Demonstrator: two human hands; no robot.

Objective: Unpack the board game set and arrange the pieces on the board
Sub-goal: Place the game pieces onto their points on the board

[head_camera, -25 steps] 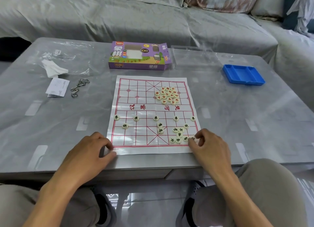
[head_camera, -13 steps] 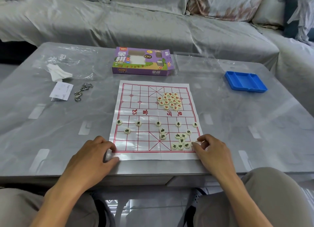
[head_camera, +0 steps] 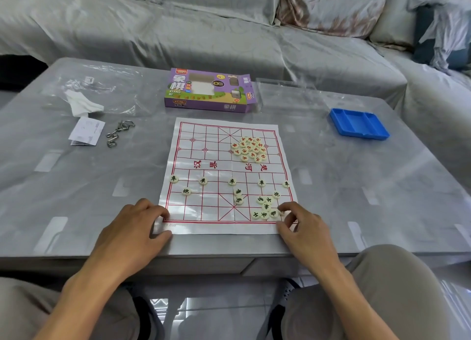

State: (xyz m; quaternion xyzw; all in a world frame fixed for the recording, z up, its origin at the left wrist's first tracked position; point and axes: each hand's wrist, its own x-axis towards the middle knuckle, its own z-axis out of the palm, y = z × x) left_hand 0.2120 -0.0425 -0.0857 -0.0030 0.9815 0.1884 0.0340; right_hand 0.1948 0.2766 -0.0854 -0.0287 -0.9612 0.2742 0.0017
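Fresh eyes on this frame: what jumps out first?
The white paper xiangqi board with red grid lines at the table's centre, a heap of red-marked cream discs on its far right. Both hands sit at its near edge: left hand on the near-left corner, right hand beside loose black-marked cream discs.

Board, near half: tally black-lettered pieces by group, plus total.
Front row across the board: 5
Lone piece at left: 1
Pair near the middle: 2
Cluster by the right hand: 7
Total: 15 in plain view; one more may sit under the fingers.
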